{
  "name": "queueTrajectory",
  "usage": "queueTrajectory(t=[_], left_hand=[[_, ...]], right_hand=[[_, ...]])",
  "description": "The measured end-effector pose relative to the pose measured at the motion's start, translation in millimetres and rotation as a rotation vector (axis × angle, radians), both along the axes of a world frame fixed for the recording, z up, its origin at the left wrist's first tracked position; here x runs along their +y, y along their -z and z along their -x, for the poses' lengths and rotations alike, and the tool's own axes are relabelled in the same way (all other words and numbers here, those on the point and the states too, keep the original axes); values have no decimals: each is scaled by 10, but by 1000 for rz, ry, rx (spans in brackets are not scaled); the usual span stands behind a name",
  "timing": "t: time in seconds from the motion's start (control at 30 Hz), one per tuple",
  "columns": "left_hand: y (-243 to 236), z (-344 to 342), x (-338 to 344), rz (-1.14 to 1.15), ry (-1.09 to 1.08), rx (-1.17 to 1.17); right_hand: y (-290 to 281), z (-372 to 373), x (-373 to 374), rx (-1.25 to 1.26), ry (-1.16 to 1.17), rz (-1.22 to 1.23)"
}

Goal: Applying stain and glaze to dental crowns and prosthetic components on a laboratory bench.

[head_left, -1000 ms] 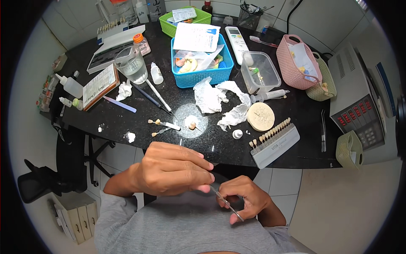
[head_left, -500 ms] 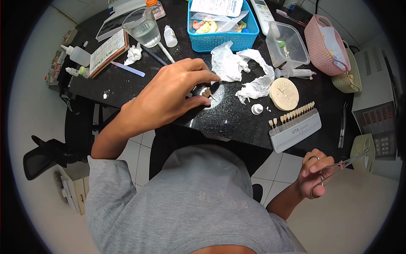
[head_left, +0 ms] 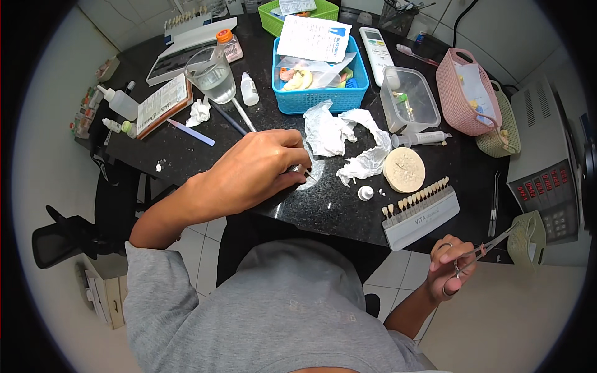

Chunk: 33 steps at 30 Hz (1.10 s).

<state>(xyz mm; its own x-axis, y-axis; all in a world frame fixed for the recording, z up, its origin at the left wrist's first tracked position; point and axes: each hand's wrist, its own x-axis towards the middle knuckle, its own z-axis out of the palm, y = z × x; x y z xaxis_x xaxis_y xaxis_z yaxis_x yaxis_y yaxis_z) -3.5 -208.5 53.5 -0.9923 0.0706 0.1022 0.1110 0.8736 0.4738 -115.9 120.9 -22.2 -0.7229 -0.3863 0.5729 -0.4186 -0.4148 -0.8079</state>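
In the head view, the left hand (head_left: pixel 264 163) is near the middle of the near edge of the black speckled stone tabletop (head_left: pixel 323 214), thumb and fingertips pinching a small, mostly hidden piece with a thin pin (head_left: pixel 309 174) over a bright round patch. The hand blocks the near ends of a dark slender tool (head_left: pixel 229 118) and a silver one (head_left: pixel 244 116).

The right hand (head_left: pixel 451 264), off the near edge towards the right corner, grips silver ring-handled metal forceps (head_left: pixel 496 241) by the rings; their tips overlap a pale green woven basket (head_left: pixel 527 252) at that corner. Between the hands, along the near edge, are a small white round-capped container (head_left: pixel 365 193), a cream round disc (head_left: pixel 404 169) and a white holder with a row of tooth-shaped samples (head_left: pixel 423 222). White crumpled tissue (head_left: pixel 326 130) lies just beyond the left fingers, before a bright blue plastic basket (head_left: pixel 320 102).
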Motion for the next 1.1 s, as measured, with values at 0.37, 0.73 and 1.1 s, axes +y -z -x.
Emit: queueTrajectory(t=[0.37, 0.73, 1.1], left_hand=[[64, 79, -17, 130, -14, 122], [-159, 127, 65, 210, -104, 134], [-732, 892, 389, 227, 149, 369]], right_hand=[[22, -17, 1, 18, -50, -6], [-153, 9, 5, 5, 64, -73], [-233, 328, -14, 9, 398, -28]])
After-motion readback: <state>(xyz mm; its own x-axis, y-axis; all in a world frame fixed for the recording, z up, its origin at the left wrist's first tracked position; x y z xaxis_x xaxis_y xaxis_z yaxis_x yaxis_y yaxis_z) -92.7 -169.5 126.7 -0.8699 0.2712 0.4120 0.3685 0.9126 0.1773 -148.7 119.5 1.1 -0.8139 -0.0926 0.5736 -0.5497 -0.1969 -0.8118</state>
